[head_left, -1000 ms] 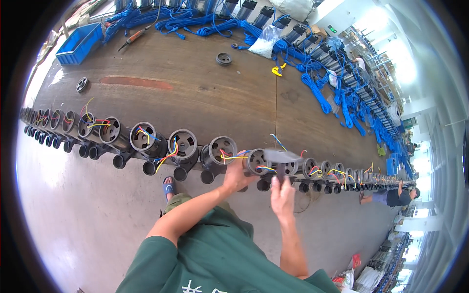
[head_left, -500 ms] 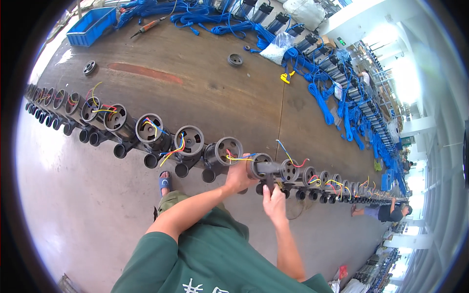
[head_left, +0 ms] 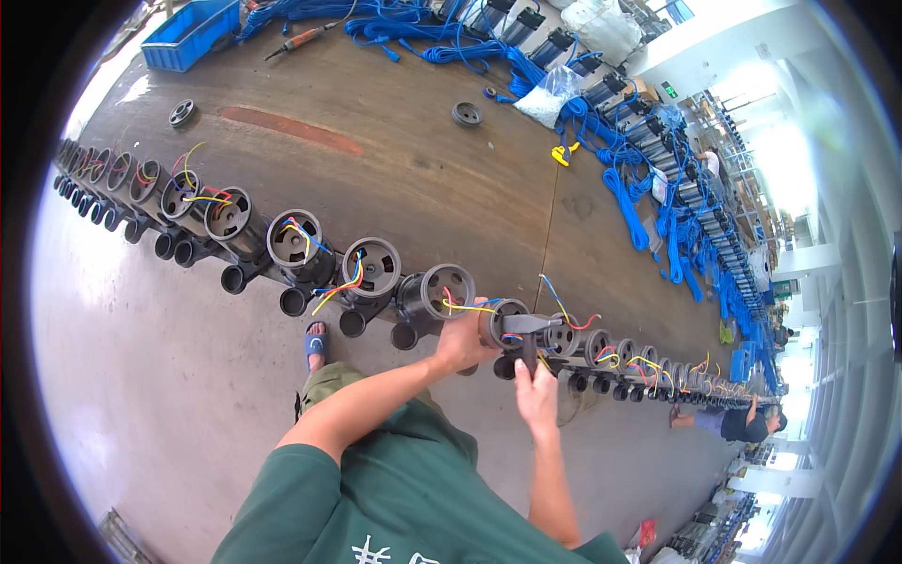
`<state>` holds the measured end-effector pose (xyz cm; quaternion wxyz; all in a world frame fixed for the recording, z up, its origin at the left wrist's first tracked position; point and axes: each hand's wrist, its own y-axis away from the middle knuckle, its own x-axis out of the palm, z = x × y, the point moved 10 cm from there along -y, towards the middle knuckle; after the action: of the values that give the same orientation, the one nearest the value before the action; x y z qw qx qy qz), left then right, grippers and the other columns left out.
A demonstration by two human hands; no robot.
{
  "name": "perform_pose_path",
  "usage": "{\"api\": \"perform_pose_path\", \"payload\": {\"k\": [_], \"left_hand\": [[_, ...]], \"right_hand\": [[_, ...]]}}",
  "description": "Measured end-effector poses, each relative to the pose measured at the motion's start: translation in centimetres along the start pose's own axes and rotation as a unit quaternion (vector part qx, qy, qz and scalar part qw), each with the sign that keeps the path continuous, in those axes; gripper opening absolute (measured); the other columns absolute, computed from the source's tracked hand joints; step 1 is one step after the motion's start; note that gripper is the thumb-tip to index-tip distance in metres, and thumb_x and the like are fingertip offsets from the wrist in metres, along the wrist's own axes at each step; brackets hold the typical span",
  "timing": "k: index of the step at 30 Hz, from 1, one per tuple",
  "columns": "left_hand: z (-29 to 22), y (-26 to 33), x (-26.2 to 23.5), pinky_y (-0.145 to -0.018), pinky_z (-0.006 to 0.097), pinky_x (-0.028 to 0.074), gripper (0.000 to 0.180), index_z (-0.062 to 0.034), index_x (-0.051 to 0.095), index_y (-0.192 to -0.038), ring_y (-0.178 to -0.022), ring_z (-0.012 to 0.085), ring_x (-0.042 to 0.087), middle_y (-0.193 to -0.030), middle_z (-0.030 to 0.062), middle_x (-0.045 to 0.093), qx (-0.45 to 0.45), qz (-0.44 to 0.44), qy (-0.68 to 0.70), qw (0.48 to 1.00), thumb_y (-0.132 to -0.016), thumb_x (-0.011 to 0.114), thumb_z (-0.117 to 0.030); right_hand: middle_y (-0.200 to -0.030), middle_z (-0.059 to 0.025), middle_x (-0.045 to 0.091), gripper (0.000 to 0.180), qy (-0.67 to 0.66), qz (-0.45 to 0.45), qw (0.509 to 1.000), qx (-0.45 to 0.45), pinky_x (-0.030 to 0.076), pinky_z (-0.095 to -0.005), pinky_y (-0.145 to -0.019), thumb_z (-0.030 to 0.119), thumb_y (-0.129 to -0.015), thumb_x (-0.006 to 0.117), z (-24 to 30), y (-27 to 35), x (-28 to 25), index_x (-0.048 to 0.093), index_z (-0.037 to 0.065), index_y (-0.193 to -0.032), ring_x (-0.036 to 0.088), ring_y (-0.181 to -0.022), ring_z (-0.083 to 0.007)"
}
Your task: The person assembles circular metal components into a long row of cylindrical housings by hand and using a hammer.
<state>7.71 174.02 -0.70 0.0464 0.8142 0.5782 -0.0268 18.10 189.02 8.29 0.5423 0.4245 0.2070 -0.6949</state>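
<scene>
My right hand is closed around the dark handle of a hammer. Its grey metal head lies over the rim of a dark cylindrical pump housing with a round opening, part of which it hides. My left hand wraps around that housing's left side. A bit of coloured wire shows under the hammer head. Just left stands another housing with red, yellow and blue wires coming out of its slotted inner disc. To the right, a similar housing has loose wires rising from it.
The long row of housings lines the near edge of the brown table. On it lie loose round caps, a yellow clip-like piece, blue cables, a blue bin and a soldering-iron-like tool. Another person stands far right.
The hammer head has shifted slightly and tilted over the housing's rim, baring coloured wire beneath. My left hand keeps its hold. The whole view has shifted a little.
</scene>
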Motion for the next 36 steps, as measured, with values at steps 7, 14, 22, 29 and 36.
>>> {"api": "perform_pose_path", "payload": {"k": [7,14,22,29,36], "left_hand": [[-0.9,0.5,-0.9,-0.085,0.044,0.055,0.075,-0.0102,0.051,-0.126,-0.099,0.0367,0.069,-0.104,0.0144,0.068,0.036,-0.032,-0.039,0.998,-0.063,0.091,-0.018],[0.3,0.6,-0.4,-0.102,0.042,0.051,0.093,-0.0059,0.05,-0.141,-0.122,0.0365,0.062,-0.134,0.0179,0.061,-0.025,0.001,0.016,1.0,-0.061,0.094,-0.021],[-0.1,-0.3,0.7,-0.108,0.042,0.046,0.094,-0.0044,0.047,-0.142,-0.126,0.0335,0.059,-0.135,0.0162,0.059,0.054,-0.017,-0.078,0.995,-0.063,0.094,-0.024],[-4.8,0.3,1.8,-0.114,0.042,0.042,0.097,0.0006,0.034,-0.153,-0.134,0.0355,0.053,-0.145,0.023,0.05,0.105,0.016,-0.05,0.993,-0.074,0.086,-0.02],[-15.0,-2.3,8.5,-0.123,0.055,0.025,0.059,0.0126,0.068,-0.119,-0.148,0.0517,0.031,-0.152,0.0377,0.042,0.193,0.042,-0.45,0.871,-0.089,0.073,-0.038]], "right_hand": [[-0.066,-0.0094,0.062,0.033,-0.135,-0.047,0.99,-0.014,0.047,-0.0393,-0.054,0.029,-0.105,0.059,5.1,0.5,-4.2,0.061,-0.003,-0.096,0.058,-0.056,-0.0201],[-0.069,-0.0174,0.064,0.032,-0.066,0.045,0.995,0.052,0.05,-0.0413,-0.064,0.03,-0.101,0.063,0.8,-0.6,0.4,0.067,-0.001,-0.096,0.065,-0.064,-0.0293],[-0.068,-0.027,0.066,0.035,0.004,-0.04,0.999,-0.007,0.052,-0.0556,-0.061,0.031,-0.102,0.061,1.4,0.0,0.2,0.06,-0.003,-0.094,0.067,-0.071,-0.049],[-0.069,-0.0193,0.066,0.033,-0.212,-0.049,0.976,-0.022,0.051,-0.0431,-0.059,0.03,-0.099,0.065,0.4,-0.6,-3.8,0.068,-0.003,-0.102,0.066,-0.065,-0.0351],[-0.067,0.002,0.056,0.023,-0.316,-0.13,0.939,0.034,0.04,-0.0253,-0.05,0.021,-0.104,0.061,-4.7,3.4,-11.5,0.059,0.002,-0.092,0.05,-0.056,-0.0056]]}}
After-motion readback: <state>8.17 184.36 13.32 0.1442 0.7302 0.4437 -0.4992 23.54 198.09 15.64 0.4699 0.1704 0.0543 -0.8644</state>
